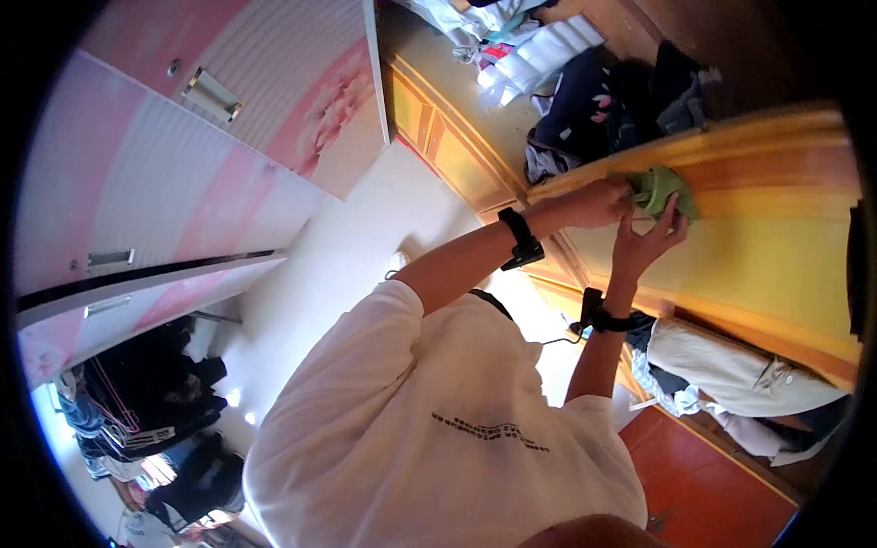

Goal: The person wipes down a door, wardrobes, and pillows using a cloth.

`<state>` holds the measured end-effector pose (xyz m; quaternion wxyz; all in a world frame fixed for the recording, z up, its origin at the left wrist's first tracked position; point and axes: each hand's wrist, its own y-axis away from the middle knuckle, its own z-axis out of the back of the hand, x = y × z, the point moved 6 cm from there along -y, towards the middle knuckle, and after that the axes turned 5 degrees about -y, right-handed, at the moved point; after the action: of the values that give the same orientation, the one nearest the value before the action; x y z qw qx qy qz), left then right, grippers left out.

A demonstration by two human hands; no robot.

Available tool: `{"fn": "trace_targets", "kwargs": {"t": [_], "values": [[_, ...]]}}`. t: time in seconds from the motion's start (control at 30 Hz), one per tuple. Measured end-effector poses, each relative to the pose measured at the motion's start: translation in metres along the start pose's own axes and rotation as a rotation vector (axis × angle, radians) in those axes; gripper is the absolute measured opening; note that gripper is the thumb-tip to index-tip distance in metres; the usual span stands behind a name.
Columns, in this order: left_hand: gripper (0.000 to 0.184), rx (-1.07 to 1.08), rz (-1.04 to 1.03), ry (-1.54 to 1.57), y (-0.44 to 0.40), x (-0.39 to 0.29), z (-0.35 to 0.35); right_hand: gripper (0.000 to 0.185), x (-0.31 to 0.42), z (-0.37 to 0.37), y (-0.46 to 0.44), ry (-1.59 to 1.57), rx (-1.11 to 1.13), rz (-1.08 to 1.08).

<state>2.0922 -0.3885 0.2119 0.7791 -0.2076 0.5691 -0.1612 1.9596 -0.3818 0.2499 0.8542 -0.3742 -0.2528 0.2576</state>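
A crumpled green cloth [667, 190] is bunched against the wooden top edge of the yellow cabinet front [749, 265]. My left hand [601, 202] is closed at the cloth's left end, its fingers curled in. From below, my right hand [647, 242] grips the cloth's lower side between thumb and bent fingers. Part of the cloth is hidden behind the fingers. Each wrist carries a black band.
Dark clothes [594, 105] and a white plastic-wrapped pack [539, 57] lie above the wooden edge. Below the yellow panel, beige folded clothes [731, 361] fill an opening. A pink-and-white wardrobe [183, 155] stands left, with dark clothes [137, 393] hanging at lower left.
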Motion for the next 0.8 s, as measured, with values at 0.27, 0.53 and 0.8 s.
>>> {"fn": "trace_targets", "kwargs": {"t": [0.27,0.53,0.8], "values": [[0.024,-0.162,-0.103,-0.192,0.048,-0.005,0.046,0.050,0.024,-0.064,0.014,-0.238,0.106,0.023],[0.028,-0.282,0.232,-0.129,0.110,0.050,0.178,0.036,0.071,-0.199,0.032,-0.513,0.509,0.177],[0.036,-1.141,0.246,-1.197,0.228,-0.122,0.389,0.034,0.093,-0.393,0.121,-0.575,0.570,0.184]]}}
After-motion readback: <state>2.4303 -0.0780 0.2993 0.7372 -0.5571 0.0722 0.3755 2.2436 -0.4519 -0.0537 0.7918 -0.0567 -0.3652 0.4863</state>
